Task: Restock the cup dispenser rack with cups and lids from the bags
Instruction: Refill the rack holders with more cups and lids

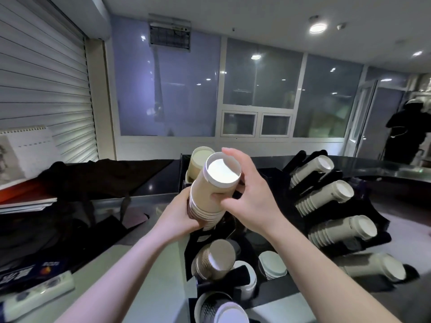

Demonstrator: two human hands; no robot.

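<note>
I have a stack of brown paper cups point(211, 194) up in front of me, bottoms toward the camera, tilted up and to the right above the black dispenser rack point(235, 231). My left hand point(184, 212) wraps the lower, rim end of the stack, its grip closed around the nested rims. My right hand point(247, 194) closes on the top cup, thumb on its near side and fingers point(229, 152) curled over the pale base, so both grips are holding the same stack.

Just behind the stack, another cup stack point(200, 160) pokes up from the rack's far slot. Below my hands, a short brown stack point(215, 259) lies in a nearer slot, and beside it on the right sits a pile of white lids point(272, 264). At the bottom edge a patterned dark cup stack point(214, 307) is in the nearest slot, with a white lid or base in front of it; I cannot tell which.

To the right, four rows of pale cups point(326, 199) lie slanted in a second black holder. The surface point(140, 259) under my forearms is pale grey; a white power strip point(37, 292) lies at its left edge. Dark cloth point(100, 176) is heaped further back on the left.
</note>
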